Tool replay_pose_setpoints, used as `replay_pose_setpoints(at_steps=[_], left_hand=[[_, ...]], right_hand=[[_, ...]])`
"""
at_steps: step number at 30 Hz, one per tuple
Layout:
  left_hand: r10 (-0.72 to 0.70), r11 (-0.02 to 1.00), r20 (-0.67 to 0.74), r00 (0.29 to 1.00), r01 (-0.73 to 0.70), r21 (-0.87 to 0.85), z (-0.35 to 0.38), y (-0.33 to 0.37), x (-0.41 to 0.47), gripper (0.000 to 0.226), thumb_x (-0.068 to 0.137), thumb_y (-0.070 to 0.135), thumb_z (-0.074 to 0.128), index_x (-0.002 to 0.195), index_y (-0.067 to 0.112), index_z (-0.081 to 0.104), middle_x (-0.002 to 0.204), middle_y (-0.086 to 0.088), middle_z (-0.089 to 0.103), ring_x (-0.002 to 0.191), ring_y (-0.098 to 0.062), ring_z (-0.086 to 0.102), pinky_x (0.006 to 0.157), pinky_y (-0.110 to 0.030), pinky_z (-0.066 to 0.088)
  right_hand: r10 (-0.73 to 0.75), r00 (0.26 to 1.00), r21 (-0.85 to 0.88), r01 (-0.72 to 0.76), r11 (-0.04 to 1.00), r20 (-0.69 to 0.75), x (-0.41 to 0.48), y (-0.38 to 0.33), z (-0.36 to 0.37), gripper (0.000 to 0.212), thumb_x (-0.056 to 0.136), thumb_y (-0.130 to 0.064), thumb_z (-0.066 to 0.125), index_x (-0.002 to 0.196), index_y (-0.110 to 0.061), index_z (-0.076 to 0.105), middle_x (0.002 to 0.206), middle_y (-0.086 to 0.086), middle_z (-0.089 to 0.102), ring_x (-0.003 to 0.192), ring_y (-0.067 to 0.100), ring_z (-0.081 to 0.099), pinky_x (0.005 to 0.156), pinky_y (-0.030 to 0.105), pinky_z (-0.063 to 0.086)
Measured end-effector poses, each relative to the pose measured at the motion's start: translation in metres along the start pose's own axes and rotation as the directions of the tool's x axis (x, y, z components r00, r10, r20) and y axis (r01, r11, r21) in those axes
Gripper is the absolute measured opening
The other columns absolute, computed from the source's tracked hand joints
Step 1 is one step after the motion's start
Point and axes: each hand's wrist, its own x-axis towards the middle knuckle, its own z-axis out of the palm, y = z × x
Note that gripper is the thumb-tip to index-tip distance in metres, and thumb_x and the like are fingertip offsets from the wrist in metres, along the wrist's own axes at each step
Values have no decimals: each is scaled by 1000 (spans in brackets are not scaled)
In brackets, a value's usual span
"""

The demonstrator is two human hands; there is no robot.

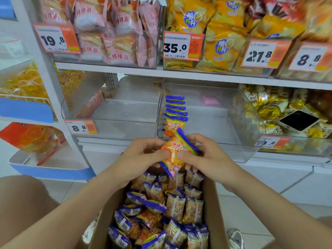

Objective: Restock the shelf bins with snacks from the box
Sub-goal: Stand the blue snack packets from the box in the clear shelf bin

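Note:
A cardboard box [213, 209] below me is full of small orange and blue snack packets [161, 209]. Both hands hold up one orange packet with blue ends [175, 153] above the box. My left hand [142, 155] pinches its left side, my right hand [203, 157] pinches its right side. Right behind it, a row of the same packets [175, 112] stands upright along the left wall of a clear shelf bin [206, 126]. The clear bin to its left [125, 108] holds no packets.
Upper shelf bins hold pink packs [115, 33] and yellow chip bags [215, 38] behind price tags. A bin of gold-wrapped snacks [280, 112] sits at right, with a black item on top. A blue-edged rack [45, 169] stands at left. White shoes show on the floor.

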Motion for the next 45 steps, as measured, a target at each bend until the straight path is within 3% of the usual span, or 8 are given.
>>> replay_pose_setpoints(at_steps=[5, 10, 19, 23, 26, 30, 39, 45], left_hand=[[196, 978, -190, 962, -178, 107, 5, 8, 7, 20, 98, 32, 71, 117, 25, 73, 105, 6, 75, 96, -11, 72, 76, -18, 57], [329, 881, -383, 863, -135, 452, 0, 0, 27, 38, 95, 25, 71, 130, 33, 57, 123, 13, 53, 99, -4, 62, 74, -14, 47], [249, 872, -303, 920, -77, 483, 7, -17, 45, 58, 96, 24, 72, 144, 33, 41, 134, 16, 55, 104, -1, 61, 68, -8, 43], [240, 873, -303, 922, -69, 483, 3, -17, 48, 59, 95, 23, 72, 145, 32, 42, 131, 15, 57, 100, -5, 65, 64, -12, 49], [238, 877, -296, 925, -73, 476, 2, -18, 48, 59, 96, 23, 72, 145, 32, 41, 129, 14, 57, 94, -3, 67, 64, -15, 53], [248, 879, -294, 923, -87, 469, 2, -18, 48, 58, 96, 25, 72, 144, 34, 40, 128, 15, 57, 89, 2, 66, 65, -18, 57], [249, 883, -289, 924, -94, 460, -1, -18, 47, 58, 96, 30, 73, 142, 41, 39, 128, 19, 56, 87, 2, 67, 64, -16, 56], [307, 845, -395, 866, -57, 531, 5, -27, 36, 40, 95, 24, 71, 122, 33, 43, 106, 15, 52, 86, 2, 61, 58, -15, 47]], right_hand=[[-178, 945, -41, 173, 984, -276, 16, -6, -9, 40, 90, -27, 83, 123, -30, 61, 102, -2, 77, 83, 13, 76, 75, 37, 62], [-406, 848, -467, 223, 856, -340, 50, -6, -28, 38, 94, -27, 78, 128, -32, 62, 95, -22, 68, 78, 0, 67, 68, 13, 50], [-22, 991, -630, -67, 774, -132, 115, 0, -16, 41, 82, -28, 89, 120, -22, 75, 124, -2, 70, 104, 14, 62, 79, 21, 42], [113, 960, -471, -226, 853, -255, 129, -2, -16, 68, 73, -25, 96, 121, -15, 48, 99, -5, 61, 86, 12, 60, 58, 21, 42], [240, 955, -334, -286, 898, -173, 138, 1, -13, 99, 72, -18, 96, 144, -13, 29, 107, -3, 60, 104, 19, 66, 86, 34, 55], [148, 988, -300, -156, 941, -48, 149, 4, -7, 76, 67, -3, 94, 124, -30, 51, 127, 3, 65, 112, 22, 70, 95, 46, 61], [245, 970, -342, -229, 911, 3, 144, -1, -20, 23, 91, 8, 61, 102, -12, 56, 93, 15, 60, 87, 23, 57, 72, 38, 45], [46, 948, -438, -188, 879, -313, 116, -2, -23, 57, 88, -24, 77, 140, -13, 55, 115, 4, 71, 103, 17, 67, 83, 29, 50]])
